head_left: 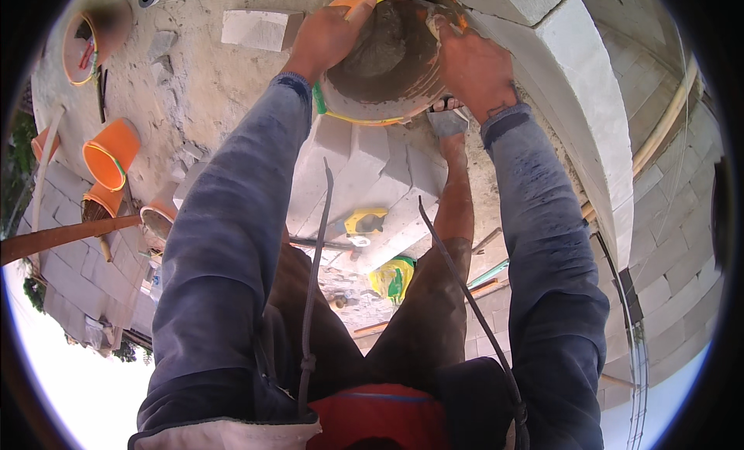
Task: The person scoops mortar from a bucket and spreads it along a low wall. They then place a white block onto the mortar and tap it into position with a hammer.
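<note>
A round orange bucket (pixel 364 118) holding wet grey mortar (pixel 384 43) is in front of me at the top of the view. My left hand (pixel 329 39) is closed on its left rim, with the thumb stretched along the edge. My right hand (pixel 474 68) reaches over the right side of the bucket, its fingers curled. A pale, mortar-smeared piece shows beside its fingertips; what the hand grips is mostly hidden. Below the bucket stand light grey blocks (pixel 333 144), close to my foot (pixel 448 123).
A wall of pale blocks (pixel 593 101) curves along the right. Several orange buckets (pixel 116 151) lie or stand at left, near a wooden plank (pixel 70 239). One loose block (pixel 260 30) lies left of the mortar bucket. A yellow tool (pixel 366 221) and a yellow-green bag (pixel 393 279) are between my legs.
</note>
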### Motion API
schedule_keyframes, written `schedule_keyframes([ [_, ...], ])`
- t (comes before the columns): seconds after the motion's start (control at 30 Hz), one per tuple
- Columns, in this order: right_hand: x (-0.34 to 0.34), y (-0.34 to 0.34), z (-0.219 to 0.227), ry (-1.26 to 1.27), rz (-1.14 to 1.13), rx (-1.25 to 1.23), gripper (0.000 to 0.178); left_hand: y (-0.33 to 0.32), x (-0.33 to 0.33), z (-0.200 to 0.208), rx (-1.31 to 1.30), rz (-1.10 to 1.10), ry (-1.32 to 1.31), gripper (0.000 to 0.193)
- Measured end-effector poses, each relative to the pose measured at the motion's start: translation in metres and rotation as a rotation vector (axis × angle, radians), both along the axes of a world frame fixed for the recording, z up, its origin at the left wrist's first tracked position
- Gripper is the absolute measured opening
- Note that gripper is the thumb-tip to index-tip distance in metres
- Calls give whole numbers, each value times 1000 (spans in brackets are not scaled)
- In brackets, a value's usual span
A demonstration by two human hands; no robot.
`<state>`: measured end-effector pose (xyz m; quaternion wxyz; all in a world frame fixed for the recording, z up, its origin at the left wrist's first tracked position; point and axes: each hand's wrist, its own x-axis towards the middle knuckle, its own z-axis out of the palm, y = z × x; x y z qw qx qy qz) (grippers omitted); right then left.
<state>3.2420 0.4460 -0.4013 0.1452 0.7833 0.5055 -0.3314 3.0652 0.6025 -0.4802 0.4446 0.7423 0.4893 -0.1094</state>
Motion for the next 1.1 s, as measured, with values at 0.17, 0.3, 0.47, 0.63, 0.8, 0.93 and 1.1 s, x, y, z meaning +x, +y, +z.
schedule_keyframes([
  [0.17,7,-44,-56,186,-163,-378,50,-20,12,0,39,-72,-8,84],
  [0.3,-1,-53,-36,219,-210,-317,50,-34,10,3,29,-63,-28,80],
  [0.47,23,-27,-27,142,-272,-272,42,-26,2,7,42,-40,-36,78],
  [0.63,-30,-58,-64,233,-228,-232,42,-12,-5,6,-51,-20,34,75],
  [0.8,-33,-29,-45,129,-262,14,46,2,-28,-16,-80,82,80,82],
  [0.93,-71,-48,-78,85,-379,-6,53,0,-12,-23,-80,74,53,82],
  [1.1,-103,-54,-50,297,-486,-112,43,1,-10,-15,-139,92,67,80],
])
